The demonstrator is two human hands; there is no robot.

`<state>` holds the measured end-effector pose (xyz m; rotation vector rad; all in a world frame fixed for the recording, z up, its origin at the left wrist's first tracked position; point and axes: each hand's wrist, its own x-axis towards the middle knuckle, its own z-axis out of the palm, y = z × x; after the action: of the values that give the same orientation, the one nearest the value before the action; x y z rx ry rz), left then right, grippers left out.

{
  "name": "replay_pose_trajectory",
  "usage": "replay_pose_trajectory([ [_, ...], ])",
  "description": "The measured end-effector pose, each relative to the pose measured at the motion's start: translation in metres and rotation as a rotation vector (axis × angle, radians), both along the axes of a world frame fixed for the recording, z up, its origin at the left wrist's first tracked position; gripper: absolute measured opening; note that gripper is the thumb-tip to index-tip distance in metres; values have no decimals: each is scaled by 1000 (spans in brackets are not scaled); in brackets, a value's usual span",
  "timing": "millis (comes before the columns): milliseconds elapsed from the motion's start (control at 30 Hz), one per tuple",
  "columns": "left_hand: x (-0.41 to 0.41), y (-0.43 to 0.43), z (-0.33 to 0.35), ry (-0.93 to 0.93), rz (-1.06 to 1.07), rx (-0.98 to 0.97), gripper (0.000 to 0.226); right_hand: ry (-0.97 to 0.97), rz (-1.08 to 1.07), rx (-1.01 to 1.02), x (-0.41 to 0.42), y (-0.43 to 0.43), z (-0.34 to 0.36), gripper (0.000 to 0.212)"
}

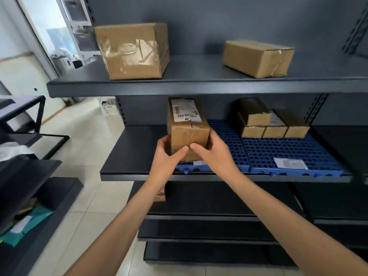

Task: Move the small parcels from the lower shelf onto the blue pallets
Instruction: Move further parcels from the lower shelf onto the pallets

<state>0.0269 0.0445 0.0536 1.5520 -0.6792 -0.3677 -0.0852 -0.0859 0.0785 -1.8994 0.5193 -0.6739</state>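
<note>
In the centre of the frame, our left grip (169, 156) and right grip (216, 154) are both clamped on a labelled brown parcel (189, 134), fingers curled round its near end. It sits over the left blue pallet (228, 136). Right of centre, small parcels (272, 124) are stacked on the right blue pallet (294, 154).

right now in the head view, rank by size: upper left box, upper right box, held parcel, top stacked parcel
1. upper left box
2-3. upper right box, held parcel: alike, and the held one is nearer, so unranked
4. top stacked parcel
</note>
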Motion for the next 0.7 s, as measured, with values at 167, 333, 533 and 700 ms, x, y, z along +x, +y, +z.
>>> replay_pose_trajectory([
  [167, 71, -53, 2, -132, -155, 101, 71, 78, -110, -94, 59, -50, -9, 55],
  [333, 125, -96, -11, -185, -229, 172, 70, 113, -188, -155, 106, -79, -26, 53],
  [533, 143, -111, -28, -217, -224, 213, 69, 162, -175, -121, 126, -93, -48, 65],
  [700, 137, -109, -25, -204, -234, 178, 75, 182, -146, -124, 123, -97, -43, 67],
])
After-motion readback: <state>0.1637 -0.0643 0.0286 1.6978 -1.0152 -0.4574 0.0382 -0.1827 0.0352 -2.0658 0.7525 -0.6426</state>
